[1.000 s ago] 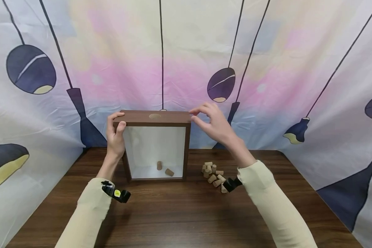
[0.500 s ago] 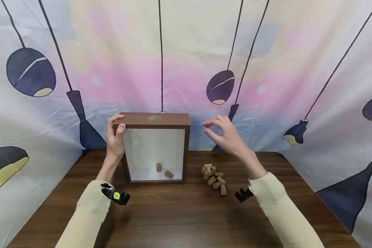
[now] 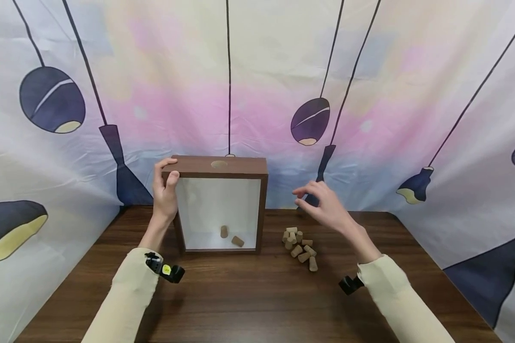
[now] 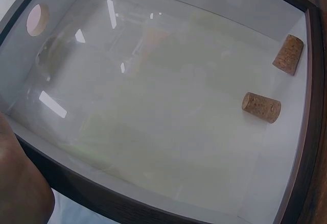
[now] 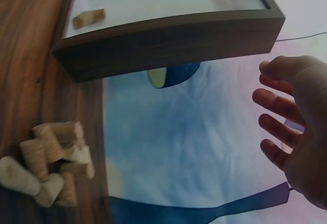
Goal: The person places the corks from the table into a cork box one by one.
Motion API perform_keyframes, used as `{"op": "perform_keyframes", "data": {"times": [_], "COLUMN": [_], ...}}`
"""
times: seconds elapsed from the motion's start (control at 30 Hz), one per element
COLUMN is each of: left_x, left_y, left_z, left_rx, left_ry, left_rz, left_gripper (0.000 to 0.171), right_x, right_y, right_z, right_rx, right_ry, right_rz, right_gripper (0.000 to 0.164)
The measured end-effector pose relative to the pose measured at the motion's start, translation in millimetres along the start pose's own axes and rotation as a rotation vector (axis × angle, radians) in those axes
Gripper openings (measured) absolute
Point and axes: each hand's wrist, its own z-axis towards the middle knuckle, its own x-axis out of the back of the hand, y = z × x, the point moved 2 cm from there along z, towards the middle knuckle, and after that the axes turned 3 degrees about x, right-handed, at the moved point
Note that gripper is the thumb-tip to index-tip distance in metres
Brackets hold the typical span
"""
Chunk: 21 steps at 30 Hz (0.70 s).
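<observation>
A brown wooden shadow box frame (image 3: 262,209) with a clear front and white inside stands upright on the table. My left hand (image 3: 165,197) grips its upper left corner, thumb on the front and fingers over the top. Behind the clear front lie two corks, one upright (image 3: 224,232) and one on its side (image 3: 238,241). A round hole (image 3: 219,164) pierces the top side. To the right of the box, my right hand (image 3: 326,207) hovers in the air, fingers loosely bent and holding nothing. Below it, several loose corks (image 3: 303,257) lie in a pile.
The dark wooden table (image 3: 240,300) reaches back to a cloth backdrop (image 3: 266,62) printed with hanging lamps. Small black cameras sit on both wrists, the left one (image 3: 166,270) in front of the box and the right one (image 3: 349,284) right of the corks.
My right hand has moved away from the box's upper right corner, to the right and down toward the loose corks. The left hand stays on the box; both corks inside lie as before.
</observation>
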Motion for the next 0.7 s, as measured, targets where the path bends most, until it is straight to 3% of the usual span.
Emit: {"op": "perform_keyframes", "data": {"times": [0.53, 0.7], "left_x": [0.0, -0.3], "left_y": [-1.6, -2.3], "left_z": [1.3, 0.1], "left_rx": [-0.010, 0.007], "left_ry": [-0.015, -0.005], "left_rz": [0.003, 0.001], "left_gripper": [0.044, 0.044], "right_x": [-20.1, -26.6], "right_y": [18.7, 22.7], "right_z": [-37.3, -49.9], "right_rx": [-0.030, -0.050], "right_ry": [-0.111, -0.181], "right_rz": [-0.002, -0.003], "right_gripper": [0.020, 0.023]}}
